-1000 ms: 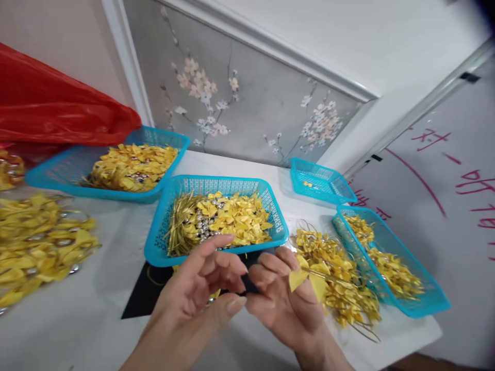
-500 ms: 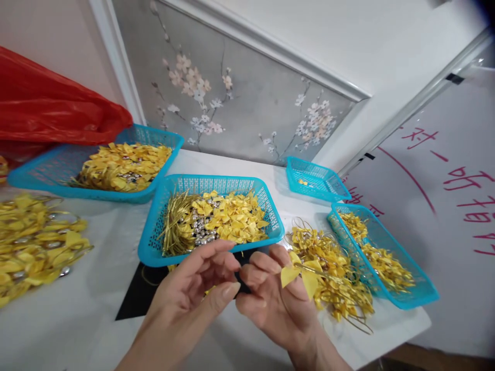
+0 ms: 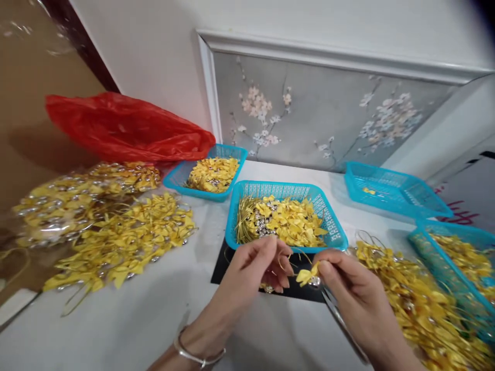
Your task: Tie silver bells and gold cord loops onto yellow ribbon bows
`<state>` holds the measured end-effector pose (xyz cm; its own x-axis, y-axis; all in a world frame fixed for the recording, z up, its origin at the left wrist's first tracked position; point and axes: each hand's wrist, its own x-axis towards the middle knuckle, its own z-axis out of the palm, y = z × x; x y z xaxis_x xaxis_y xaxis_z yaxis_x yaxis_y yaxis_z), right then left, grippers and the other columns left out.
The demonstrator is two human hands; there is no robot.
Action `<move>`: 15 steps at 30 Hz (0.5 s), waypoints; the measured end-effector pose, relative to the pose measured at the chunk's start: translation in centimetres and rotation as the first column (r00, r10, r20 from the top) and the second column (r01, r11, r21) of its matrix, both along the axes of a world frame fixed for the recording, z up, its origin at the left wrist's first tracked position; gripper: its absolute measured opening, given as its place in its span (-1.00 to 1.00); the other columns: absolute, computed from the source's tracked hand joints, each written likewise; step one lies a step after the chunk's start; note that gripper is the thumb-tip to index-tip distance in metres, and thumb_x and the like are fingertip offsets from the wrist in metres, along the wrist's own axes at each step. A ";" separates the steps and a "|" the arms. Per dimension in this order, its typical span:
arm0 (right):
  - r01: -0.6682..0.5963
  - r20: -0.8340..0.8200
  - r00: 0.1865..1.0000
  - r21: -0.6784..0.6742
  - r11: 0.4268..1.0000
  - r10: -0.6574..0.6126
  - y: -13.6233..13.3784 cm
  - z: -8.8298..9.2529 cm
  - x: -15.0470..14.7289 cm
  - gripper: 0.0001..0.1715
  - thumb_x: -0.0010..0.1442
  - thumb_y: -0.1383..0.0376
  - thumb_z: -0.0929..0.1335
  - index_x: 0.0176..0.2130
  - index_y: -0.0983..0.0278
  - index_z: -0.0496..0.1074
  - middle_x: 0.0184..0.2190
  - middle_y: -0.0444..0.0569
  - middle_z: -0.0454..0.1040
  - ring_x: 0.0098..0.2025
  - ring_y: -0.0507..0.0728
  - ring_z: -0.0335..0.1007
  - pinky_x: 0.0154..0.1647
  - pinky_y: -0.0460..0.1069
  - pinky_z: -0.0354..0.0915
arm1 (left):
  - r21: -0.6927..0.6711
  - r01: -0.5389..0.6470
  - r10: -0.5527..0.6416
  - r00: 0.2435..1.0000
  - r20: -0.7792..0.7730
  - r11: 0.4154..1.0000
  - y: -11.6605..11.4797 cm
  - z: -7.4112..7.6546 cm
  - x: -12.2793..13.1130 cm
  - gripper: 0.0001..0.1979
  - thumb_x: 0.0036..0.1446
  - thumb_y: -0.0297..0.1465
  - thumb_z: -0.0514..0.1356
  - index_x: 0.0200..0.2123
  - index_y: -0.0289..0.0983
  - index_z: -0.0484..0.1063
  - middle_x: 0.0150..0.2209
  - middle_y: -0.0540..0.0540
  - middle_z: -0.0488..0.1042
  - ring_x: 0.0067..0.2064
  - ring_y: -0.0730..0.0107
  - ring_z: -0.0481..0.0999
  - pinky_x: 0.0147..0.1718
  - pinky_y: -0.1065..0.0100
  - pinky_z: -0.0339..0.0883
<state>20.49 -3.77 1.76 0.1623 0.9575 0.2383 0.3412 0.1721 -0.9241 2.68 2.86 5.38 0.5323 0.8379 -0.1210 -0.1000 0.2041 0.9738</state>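
Note:
My right hand (image 3: pixel 350 286) pinches a small yellow ribbon bow (image 3: pixel 308 274) with a silver bead at its base. My left hand (image 3: pixel 255 268) has its fingers curled close to the bow, with a thin gold wire between the two hands; a silver bangle sits on that wrist. Both hands hover over a black mat (image 3: pixel 247 273), just in front of a blue basket (image 3: pixel 332 226) filled with yellow bows, silver beads and gold wires.
A heap of finished yellow bows (image 3: pixel 116 242) lies at the left, beside a clear bag of more (image 3: pixel 65 201) and a red plastic bag (image 3: pixel 124 126). Other blue baskets stand at the back left (image 3: pixel 174 178), back right (image 3: pixel 394 190) and right (image 3: pixel 425 242). Another bow pile (image 3: pixel 421 304) lies at the right.
The view has swung left and down. The bow has moved from hanging by my right palm into a pinch at my right fingertips, close to my left hand.

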 end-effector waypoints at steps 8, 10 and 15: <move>-0.154 -0.344 0.934 -0.133 0.979 0.100 0.0 0.4 -2.5 -0.65 0.31 0.06 0.33 -0.39 0.22 0.43 -0.52 -0.17 0.28 -0.46 0.02 0.13 -0.45 -0.13 0.15 | 0.115 -0.023 0.032 0.997 -0.075 0.993 -1.4 1.0 -2.6 -0.64 0.13 -0.20 0.29 -0.02 -0.21 0.52 -0.37 -0.13 0.62 -0.28 0.21 0.61 -0.32 0.27 0.51; -0.257 -0.552 0.823 -0.149 0.955 0.135 0.0 0.4 -3.0 -0.63 0.28 0.02 0.35 -0.41 0.23 0.42 -0.53 -0.17 0.27 -0.45 0.01 0.11 -0.42 -0.13 0.14 | 0.139 0.001 0.011 0.996 -0.089 0.990 -2.0 0.9 -3.6 -0.65 0.13 -0.27 0.30 0.00 -0.19 0.51 -0.31 -0.14 0.63 -0.24 0.20 0.62 -0.29 0.25 0.51; -0.428 -0.839 0.532 -0.146 0.892 0.118 -0.3 0.8 -4.5 -0.61 0.12 0.03 0.48 -0.44 0.26 0.41 -0.53 -0.17 0.25 -0.46 -0.01 0.04 -0.42 -0.12 0.13 | 0.319 0.068 0.000 0.978 -0.209 0.945 -2.9 1.3 -5.1 -0.80 0.18 -0.46 0.22 -0.15 -0.15 0.56 -0.27 -0.07 0.61 -0.24 0.30 0.58 -0.23 0.30 0.46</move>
